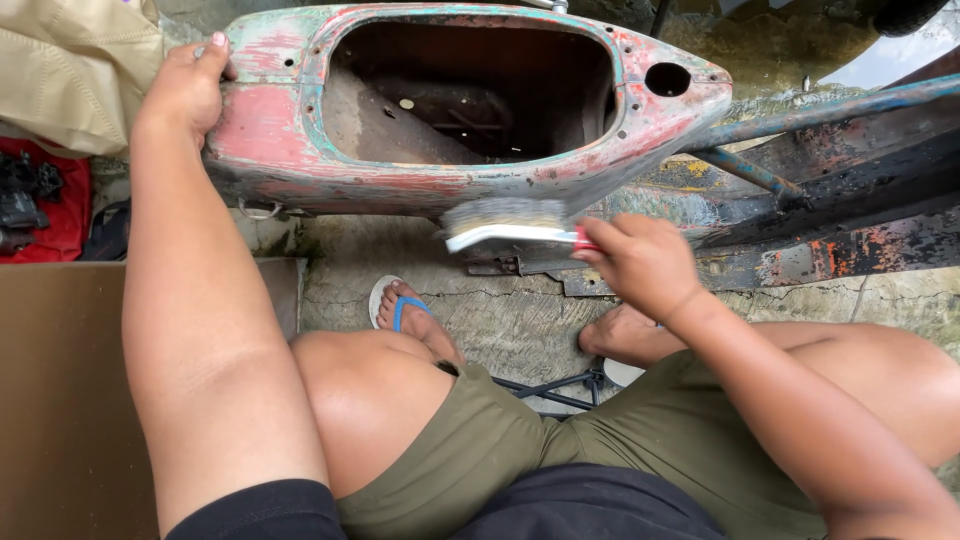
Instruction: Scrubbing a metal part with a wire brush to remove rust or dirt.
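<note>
Right hand (pixel 640 262) presses wire brush (pixel 505 222) against shell (pixel 270 130) (left hand (pixel 187 85) steadies).

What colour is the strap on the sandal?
Blue. The sandal strap crosses the left foot, seen best in the head view.

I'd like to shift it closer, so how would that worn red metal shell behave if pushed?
The metal shell probably stays stiff: thick, rusty walls. Likely heavy, scraping rather than rolling, since the left hand steadies its end. The wire brush suggests flaky, rough paint.
</note>
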